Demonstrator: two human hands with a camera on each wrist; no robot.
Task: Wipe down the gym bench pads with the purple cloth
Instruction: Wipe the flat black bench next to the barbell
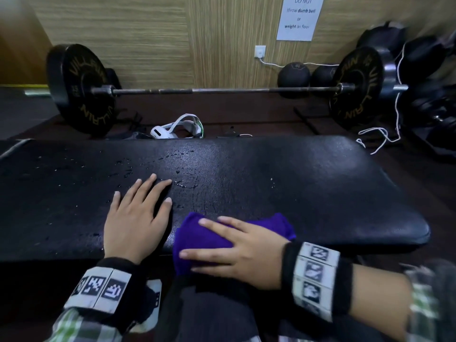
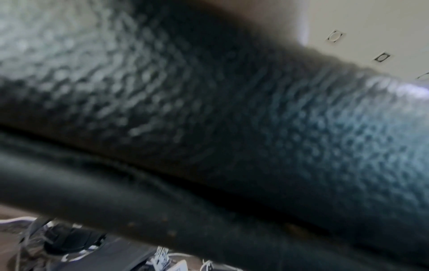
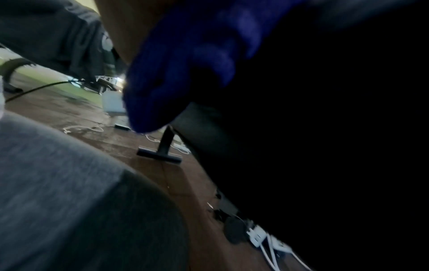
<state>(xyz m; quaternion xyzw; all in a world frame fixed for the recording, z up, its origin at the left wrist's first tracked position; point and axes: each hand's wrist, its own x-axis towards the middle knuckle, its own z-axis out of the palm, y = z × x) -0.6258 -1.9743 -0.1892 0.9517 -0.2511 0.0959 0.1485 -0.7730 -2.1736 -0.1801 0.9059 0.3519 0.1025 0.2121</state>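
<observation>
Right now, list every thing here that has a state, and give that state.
bench pad: wet, droplets left of centre, not yet wiped dry.
purple cloth: bunched, draped over the pad's near edge.
right hand: flat on the cloth, fingers straight.
left hand: flat on the pad, fingers spread.
barbell: loaded, resting on the floor.

1 cloth (image 1: pixel 212 236), 1 bench pad (image 1: pixel 296 183)
</observation>
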